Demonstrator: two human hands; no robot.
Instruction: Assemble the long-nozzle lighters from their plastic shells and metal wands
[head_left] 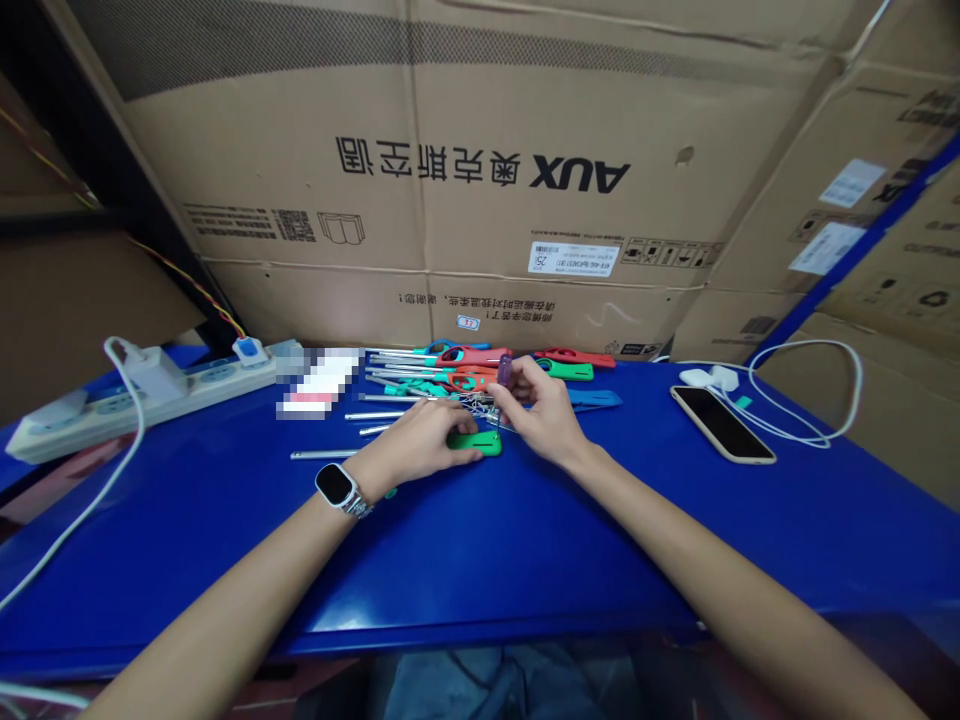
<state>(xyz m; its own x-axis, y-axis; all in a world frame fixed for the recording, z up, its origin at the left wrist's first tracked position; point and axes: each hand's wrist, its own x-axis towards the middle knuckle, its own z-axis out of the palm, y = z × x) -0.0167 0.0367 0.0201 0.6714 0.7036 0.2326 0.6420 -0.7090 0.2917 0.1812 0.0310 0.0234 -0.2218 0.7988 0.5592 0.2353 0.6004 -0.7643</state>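
My left hand [420, 440] is closed over a green long-nosed lighter [484, 443] that lies flat on the blue table. The lighter's metal tube [324, 455] sticks out to the left, and the middle of its body is hidden under my fingers. Between the fingers of my right hand [549, 410] is a screwdriver with a dark purple handle [505, 371]. It stands nearly upright, its thin shaft pointing down at the right end of the green lighter. Small metal pieces [481, 405] lie just behind, too small to name.
Behind my hands lies a pile of lighters, among them a red one [574, 357] and a blue one [592, 399]. A phone [724, 425] and white cable [847, 380] rest at right. A power strip [217, 382] is at left. Large cardboard boxes [480, 100] wall off the back.
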